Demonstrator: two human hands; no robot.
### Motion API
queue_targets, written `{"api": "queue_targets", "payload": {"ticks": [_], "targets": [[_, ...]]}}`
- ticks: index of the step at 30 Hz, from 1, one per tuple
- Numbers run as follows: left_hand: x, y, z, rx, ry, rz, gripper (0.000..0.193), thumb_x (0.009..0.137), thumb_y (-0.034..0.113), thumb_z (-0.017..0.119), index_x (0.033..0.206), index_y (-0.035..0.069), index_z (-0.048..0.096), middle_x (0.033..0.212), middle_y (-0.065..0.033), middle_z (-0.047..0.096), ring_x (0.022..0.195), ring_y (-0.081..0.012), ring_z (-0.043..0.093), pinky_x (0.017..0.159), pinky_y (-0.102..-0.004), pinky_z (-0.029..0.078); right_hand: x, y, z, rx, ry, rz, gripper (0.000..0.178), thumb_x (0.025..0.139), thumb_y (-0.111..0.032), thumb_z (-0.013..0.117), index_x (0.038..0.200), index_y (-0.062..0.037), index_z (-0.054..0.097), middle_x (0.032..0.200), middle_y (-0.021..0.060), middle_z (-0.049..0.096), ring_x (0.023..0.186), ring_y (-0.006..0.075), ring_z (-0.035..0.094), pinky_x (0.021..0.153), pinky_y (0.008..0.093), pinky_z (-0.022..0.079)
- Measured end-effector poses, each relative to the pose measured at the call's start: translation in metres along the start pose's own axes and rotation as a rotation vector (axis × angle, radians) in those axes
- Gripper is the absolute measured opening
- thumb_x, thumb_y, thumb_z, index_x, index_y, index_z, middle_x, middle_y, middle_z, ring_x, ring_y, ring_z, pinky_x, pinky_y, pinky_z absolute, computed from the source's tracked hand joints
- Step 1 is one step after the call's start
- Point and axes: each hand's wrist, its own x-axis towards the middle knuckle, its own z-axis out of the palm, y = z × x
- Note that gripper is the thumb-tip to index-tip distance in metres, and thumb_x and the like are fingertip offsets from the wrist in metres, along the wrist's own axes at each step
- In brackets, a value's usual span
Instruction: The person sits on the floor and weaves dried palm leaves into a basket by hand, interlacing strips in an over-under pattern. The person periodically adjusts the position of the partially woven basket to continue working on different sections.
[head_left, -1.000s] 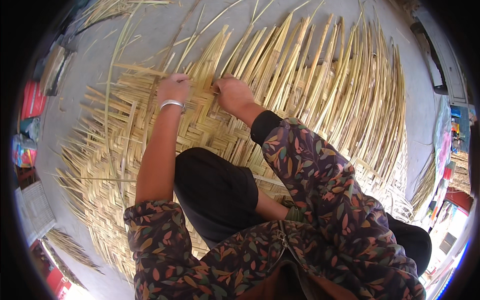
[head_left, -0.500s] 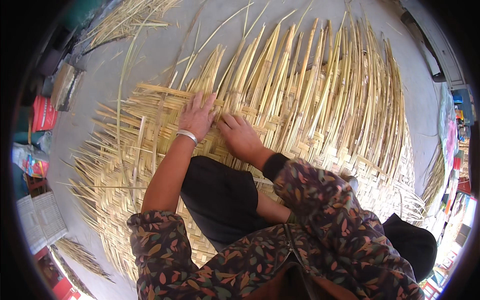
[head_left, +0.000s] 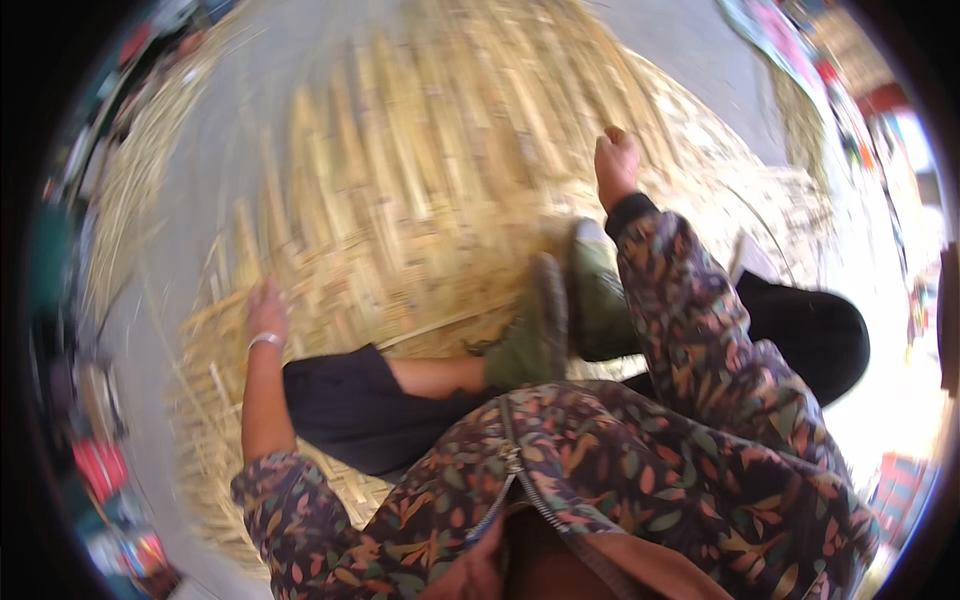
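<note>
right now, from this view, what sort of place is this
Probably a home work area or small craft workshop, though the picture is blurred: a large woven mat lies spread on a bare grey floor, with loose strips heaped to the left and clutter around the edges.

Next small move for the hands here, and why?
I'd probably bring the right hand in toward the left hand along the line where the loose strips meet the woven mat. The hands are far apart, one near each side of the row, and many strips between them lie unwoven. Blur hides whether either hand grips a strip.
</note>
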Motion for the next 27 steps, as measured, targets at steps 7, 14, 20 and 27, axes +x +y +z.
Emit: {"api": "queue_targets", "payload": {"ticks": [7,14,20,27], "targets": [[-0.017,0.052,-0.051,0.277,-0.238,-0.003,0.046,0.088,0.031,0.051,0.128,0.009,0.048,0.131,-0.0208,0.047,0.118,-0.0355,0.047,0.099,-0.0417,0.039,0.020,0.101,-0.085,-0.922,-0.280,-0.115,0.022,0.067,-0.014,0.070,0.086,-0.0054,0.065,0.085,0.0139,0.068,0.085,0.0310,0.066,0.074,0.0354,0.051],[-0.019,0.124,-0.113,0.218,-0.138,0.305,0.033,0.086,0.027,0.055,0.111,0.005,0.060,0.105,-0.0223,0.062,0.099,-0.0382,0.058,0.086,-0.0418,0.046,0.053,0.112,-0.065,-0.588,-0.247,-0.075,0.027,0.069,-0.020,0.071,0.089,-0.0033,0.065,0.089,0.0150,0.067,0.089,0.0303,0.065,0.077,0.0345,0.051],[-0.015,0.351,-0.085,-0.069,-0.184,0.605,0.039,0.088,0.027,0.055,0.118,0.003,0.057,0.119,-0.0194,0.058,0.109,-0.0338,0.055,0.095,-0.0370,0.042,0.123,0.096,-0.060,0.750,0.161,0.405,0.019,0.083,-0.014,0.060,0.090,0.0026,0.057,0.085,0.0124,0.064,0.075,0.0236,0.061,0.066,0.0351,0.048],[-0.036,0.490,-0.014,0.022,-0.100,0.901,0.058,0.083,0.019,0.062,0.132,-0.001,0.040,0.137,-0.0239,0.038,0.123,-0.0386,0.041,0.103,-0.0407,0.035,0.125,0.115,-0.052,0.615,0.051,0.223,0.012,0.083,-0.013,0.055,0.081,-0.0016,0.057,0.063,0.0173,0.059,0.060,0.0322,0.061,0.055,0.0415,0.048]]}}
